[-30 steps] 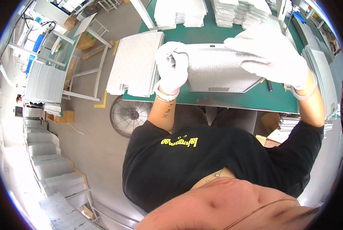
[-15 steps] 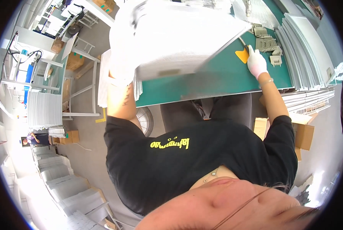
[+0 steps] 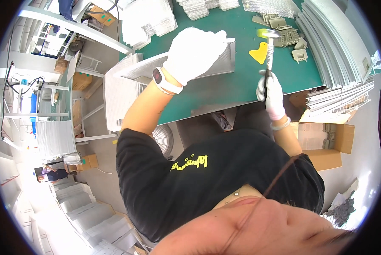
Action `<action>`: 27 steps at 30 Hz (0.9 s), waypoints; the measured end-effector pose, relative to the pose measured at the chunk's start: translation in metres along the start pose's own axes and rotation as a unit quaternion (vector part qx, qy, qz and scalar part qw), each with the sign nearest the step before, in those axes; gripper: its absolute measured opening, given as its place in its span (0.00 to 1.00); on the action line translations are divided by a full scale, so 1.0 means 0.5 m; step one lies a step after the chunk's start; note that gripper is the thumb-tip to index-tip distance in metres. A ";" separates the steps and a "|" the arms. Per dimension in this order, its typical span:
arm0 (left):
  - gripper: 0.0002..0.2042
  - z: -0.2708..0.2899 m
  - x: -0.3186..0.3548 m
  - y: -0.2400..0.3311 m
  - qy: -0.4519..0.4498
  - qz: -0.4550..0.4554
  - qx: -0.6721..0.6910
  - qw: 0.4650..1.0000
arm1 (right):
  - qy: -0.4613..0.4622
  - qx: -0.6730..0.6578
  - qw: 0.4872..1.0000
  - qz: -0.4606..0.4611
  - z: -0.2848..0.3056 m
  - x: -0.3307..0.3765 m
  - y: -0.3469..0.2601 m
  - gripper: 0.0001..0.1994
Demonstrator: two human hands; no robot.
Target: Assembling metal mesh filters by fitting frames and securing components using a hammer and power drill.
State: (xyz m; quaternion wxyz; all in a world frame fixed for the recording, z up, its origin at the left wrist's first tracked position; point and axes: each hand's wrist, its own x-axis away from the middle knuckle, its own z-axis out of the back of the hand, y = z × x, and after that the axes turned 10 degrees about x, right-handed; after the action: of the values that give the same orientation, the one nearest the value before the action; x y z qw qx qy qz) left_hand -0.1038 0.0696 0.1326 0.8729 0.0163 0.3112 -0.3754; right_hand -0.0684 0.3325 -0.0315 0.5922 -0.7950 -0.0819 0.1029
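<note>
My left hand [image 3: 196, 55], in a white glove and with a watch at the wrist, is closed at the edge of a thin silvery mesh panel [image 3: 224, 61]. The panel stands tilted on the green tabletop [image 3: 237, 91], partly hidden behind the glove. In my right hand [image 3: 274, 94], also gloved, is a hammer [image 3: 270, 55]. Its dark grip is inside my fingers and its yellowish head [image 3: 267, 33] points away from me. A yellow flat piece [image 3: 259, 53] lies just left of the hammer shaft. Beyond the hammer are several beige plastic parts [image 3: 288, 36].
Stacked white sheets [image 3: 150, 19] lie at the far left of the table. A row of thin panels [image 3: 326, 42] leans along the right side. An open cardboard box [image 3: 318, 140] sits below at the right. A person [image 3: 54, 173] is far off at left.
The large white panel has swung down from in front of the camera and now appears narrow on the table. My right hand has lifted the hammer and drawn back toward me.
</note>
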 end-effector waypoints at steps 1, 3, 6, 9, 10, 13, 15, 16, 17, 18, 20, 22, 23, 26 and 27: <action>0.04 -0.002 -0.007 0.006 -0.008 0.010 -0.022 1.000 | 0.040 -0.031 0.998 0.040 -0.014 0.008 0.007 0.20; 0.04 -0.007 -0.002 0.009 -0.009 0.019 -0.014 1.000 | 0.099 -0.109 0.985 0.085 -0.066 0.010 0.003 0.20; 0.04 -0.006 -0.003 0.003 -0.007 0.023 0.024 0.999 | -0.016 0.053 0.994 0.092 -0.112 0.029 -0.005 0.20; 0.05 -0.004 -0.001 0.001 -0.010 0.025 0.029 0.999 | -0.041 -0.023 0.999 -0.003 -0.130 0.028 -0.009 0.19; 0.05 -0.005 -0.001 0.004 -0.011 0.027 0.018 0.999 | 0.019 -0.073 0.997 0.034 -0.132 0.036 0.002 0.15; 0.05 -0.005 -0.010 0.009 -0.026 0.042 0.015 0.999 | 0.080 -0.157 0.981 0.083 -0.158 0.031 0.020 0.13; 0.05 -0.011 -0.006 0.001 -0.022 0.054 0.023 0.998 | -0.035 0.029 0.999 -0.015 -0.152 0.023 -0.002 0.11; 0.05 -0.011 -0.006 -0.001 -0.018 0.062 0.034 0.997 | -0.015 -0.001 0.997 -0.072 -0.158 0.019 -0.013 0.12; 0.05 -0.010 -0.007 -0.002 -0.017 0.062 0.035 0.997 | 0.023 0.038 0.999 0.016 -0.153 0.018 -0.003 0.11; 0.05 -0.008 -0.010 -0.002 -0.027 0.064 0.028 0.997 | 0.084 -0.049 0.994 0.057 -0.158 0.021 0.007 0.12; 0.06 -0.008 -0.012 -0.001 -0.035 0.069 0.020 0.997 | 0.147 -0.208 0.962 0.096 -0.177 0.027 0.012 0.08; 0.06 -0.008 -0.011 -0.004 -0.013 0.063 0.029 0.998 | -0.046 -0.036 0.994 -0.096 -0.173 0.035 -0.001 0.08; 0.06 -0.012 -0.007 -0.008 -0.014 0.064 0.028 0.997 | -0.048 -0.033 0.994 -0.091 -0.166 0.035 -0.004 0.08; 0.07 -0.031 0.002 -0.022 0.044 0.041 0.046 0.997 | 0.058 -0.040 0.997 0.044 -0.142 0.021 0.004 0.10; 0.07 -0.034 0.004 -0.025 0.054 0.030 0.047 0.997 | 0.129 -0.129 0.980 0.074 -0.152 0.021 0.011 0.11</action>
State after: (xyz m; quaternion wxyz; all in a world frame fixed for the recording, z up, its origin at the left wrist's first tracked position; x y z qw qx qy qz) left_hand -0.1201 0.0637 0.1203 0.8638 0.0868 0.3398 -0.3619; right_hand -0.0381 0.2632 -0.0164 0.4807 -0.8754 0.0414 0.0317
